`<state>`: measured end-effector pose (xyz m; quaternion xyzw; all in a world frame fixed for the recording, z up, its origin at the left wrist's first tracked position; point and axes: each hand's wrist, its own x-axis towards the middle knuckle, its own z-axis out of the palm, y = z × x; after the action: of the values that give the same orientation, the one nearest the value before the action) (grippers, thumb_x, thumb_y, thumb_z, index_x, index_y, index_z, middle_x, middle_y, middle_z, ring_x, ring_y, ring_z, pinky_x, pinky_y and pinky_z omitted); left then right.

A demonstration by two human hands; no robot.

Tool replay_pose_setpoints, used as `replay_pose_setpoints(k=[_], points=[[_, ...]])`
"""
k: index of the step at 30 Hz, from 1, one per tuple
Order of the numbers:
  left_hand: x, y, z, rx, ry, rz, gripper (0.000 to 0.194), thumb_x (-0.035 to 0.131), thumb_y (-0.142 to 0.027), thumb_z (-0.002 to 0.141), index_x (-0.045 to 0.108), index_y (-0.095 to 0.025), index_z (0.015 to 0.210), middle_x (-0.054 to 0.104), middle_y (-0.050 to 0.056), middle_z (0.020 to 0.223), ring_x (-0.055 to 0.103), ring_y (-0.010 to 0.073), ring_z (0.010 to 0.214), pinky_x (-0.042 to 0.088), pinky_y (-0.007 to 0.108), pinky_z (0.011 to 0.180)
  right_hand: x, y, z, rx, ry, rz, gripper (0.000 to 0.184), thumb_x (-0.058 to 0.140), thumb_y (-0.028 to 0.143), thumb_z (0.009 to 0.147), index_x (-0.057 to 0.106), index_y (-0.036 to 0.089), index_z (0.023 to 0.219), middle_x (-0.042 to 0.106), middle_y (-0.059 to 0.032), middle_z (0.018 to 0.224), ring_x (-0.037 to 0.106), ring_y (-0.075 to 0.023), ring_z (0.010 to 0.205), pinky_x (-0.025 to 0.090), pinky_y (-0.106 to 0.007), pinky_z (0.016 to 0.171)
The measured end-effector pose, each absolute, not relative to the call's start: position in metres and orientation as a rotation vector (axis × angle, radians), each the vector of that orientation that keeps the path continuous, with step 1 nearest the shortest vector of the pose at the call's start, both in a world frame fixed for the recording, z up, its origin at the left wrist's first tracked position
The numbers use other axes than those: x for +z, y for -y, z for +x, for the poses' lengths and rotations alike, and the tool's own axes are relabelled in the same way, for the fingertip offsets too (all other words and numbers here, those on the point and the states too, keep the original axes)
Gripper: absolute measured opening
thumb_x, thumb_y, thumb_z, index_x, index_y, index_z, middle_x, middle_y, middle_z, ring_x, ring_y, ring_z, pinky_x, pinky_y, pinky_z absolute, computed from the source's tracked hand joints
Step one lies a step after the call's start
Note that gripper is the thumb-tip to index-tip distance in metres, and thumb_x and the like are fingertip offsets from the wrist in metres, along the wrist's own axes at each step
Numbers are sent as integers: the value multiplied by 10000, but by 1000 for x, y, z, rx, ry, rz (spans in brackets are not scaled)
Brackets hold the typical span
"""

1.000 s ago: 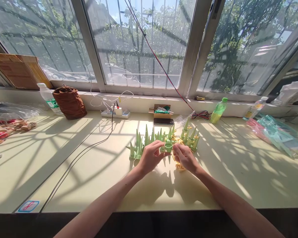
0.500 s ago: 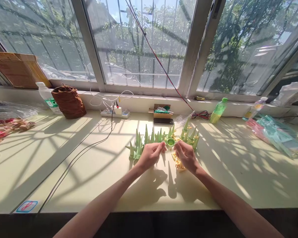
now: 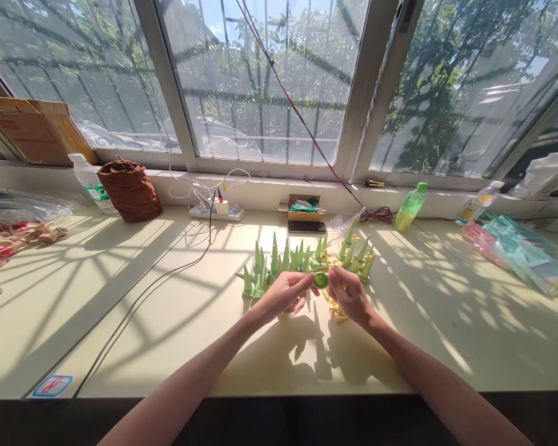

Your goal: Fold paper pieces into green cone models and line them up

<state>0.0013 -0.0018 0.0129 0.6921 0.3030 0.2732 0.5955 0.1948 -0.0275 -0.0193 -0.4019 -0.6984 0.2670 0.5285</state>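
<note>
A green plastic cone point(image 3: 320, 280) is held up between my two hands above the table, its round hollow base turned towards me. My left hand point(image 3: 286, 292) pinches the base's left rim between thumb and finger, the other fingers curled loosely below. At the right rim, the closed fingers of my right hand point(image 3: 348, 291) grip the same cone. Green cones point(image 3: 286, 255) stand upright in a cluster behind my left hand. More green cones point(image 3: 353, 255) are grouped behind my right hand. Small yellow pieces point(image 3: 338, 311) lie in a pile below my right hand, partly covered by it.
A small cardboard box point(image 3: 304, 214) stands at the back, with a dark phone point(image 3: 306, 227) before it. Left of these are a power strip point(image 3: 216, 213) and a brown bag point(image 3: 130, 192). A green bottle point(image 3: 410, 209) and plastic packets point(image 3: 525, 254) are on the right.
The cone's base has moved slightly down and tilted. My left hand has shifted right, its thumb now on the rim. My right hand has barely moved.
</note>
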Motion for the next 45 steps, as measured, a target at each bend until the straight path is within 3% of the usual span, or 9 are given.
replay_pose_setpoints(k=[8,16,19,26,31,37,41,45], points=[[11,0,0,673,-758,1692,551,665,-535,800,627,-80,1109,495,-54,519,437,78,439,359,185,427,-17,27,196,627,1674,-984,385,406,382,993,335,213,654,351,49,577,344,-92,495,314,-229,462],[4,0,2,883,-738,1974,413,744,-453,750,654,-118,973,563,9,797,448,71,554,388,189,473,-10,29,196,508,1755,-989,406,410,369,984,324,209,620,320,49,566,311,-94,501,272,-250,489],[-1,-1,2,995,-708,2117,398,763,-450,737,640,-115,912,536,0,783,432,67,546,396,191,471,-11,27,196,491,1763,-1008,421,415,386,981,333,207,609,323,49,553,305,-94,497,261,-253,489],[-9,-3,3,1150,-663,2378,306,676,-391,845,633,-160,1040,608,35,930,491,58,550,469,203,534,-13,25,197,573,1735,-1066,459,421,459,975,346,208,597,347,44,540,329,-93,481,279,-244,471],[-10,0,-2,1023,-695,2537,269,517,-334,953,591,-196,1172,606,76,1045,525,82,601,496,235,607,-13,25,195,638,1718,-1130,494,412,519,964,349,211,584,358,42,514,345,-96,461,293,-239,451],[-9,0,-2,996,-788,2538,290,493,-290,954,581,-210,1219,590,102,1141,577,116,680,505,256,642,-17,22,195,724,1658,-1140,498,409,553,957,346,214,599,358,47,513,346,-93,449,298,-234,440],[-2,1,6,1181,-926,2191,369,576,-377,909,579,-175,1219,629,88,1036,539,92,581,503,244,580,-18,20,198,611,1542,-1123,443,420,506,969,388,212,640,386,45,539,372,-100,468,317,-239,465],[6,2,9,972,-841,1722,469,527,-505,910,557,-131,1192,671,68,870,452,52,383,397,202,371,-12,24,199,427,1670,-1116,396,409,430,985,437,200,665,421,26,594,407,-114,530,333,-249,518]])
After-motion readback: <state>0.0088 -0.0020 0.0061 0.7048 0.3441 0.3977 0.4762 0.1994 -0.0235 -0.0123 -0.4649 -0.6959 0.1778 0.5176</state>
